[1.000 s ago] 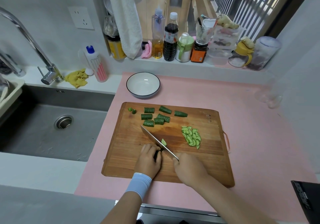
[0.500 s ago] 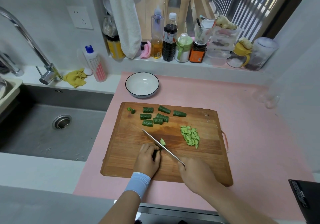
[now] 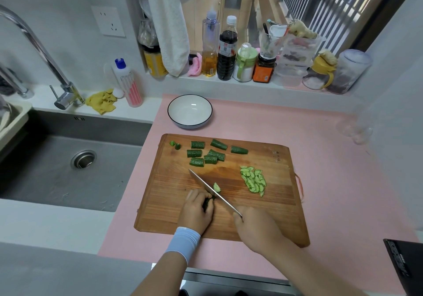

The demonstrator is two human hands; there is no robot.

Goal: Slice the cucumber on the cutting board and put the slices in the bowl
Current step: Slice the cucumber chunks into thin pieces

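Note:
A wooden cutting board [image 3: 274,208] lies on the pink mat. My left hand [image 3: 196,211] presses a dark green cucumber piece [image 3: 207,200] onto the board; the fingers hide most of it. My right hand [image 3: 256,229] grips the knife [image 3: 212,191], whose blade runs diagonally up-left, right beside the left fingers. One fresh slice [image 3: 217,187] leans against the blade. A pile of thin slices [image 3: 253,180] lies to the right. Several cucumber chunks [image 3: 207,155] sit at the board's far side. The white bowl [image 3: 190,111] with a dark rim stands empty behind the board.
A steel sink [image 3: 68,167] with a tap [image 3: 41,51] is to the left. Bottles and jars [image 3: 240,58] line the window sill behind. Two cucumber ends [image 3: 175,144] lie at the board's far left corner. A dark object [image 3: 405,266] sits at the lower right.
The knife and my right hand shifted slightly between frames while the blade stays beside the left fingers. One slice remains against the blade. The left hand has stayed on the cucumber piece.

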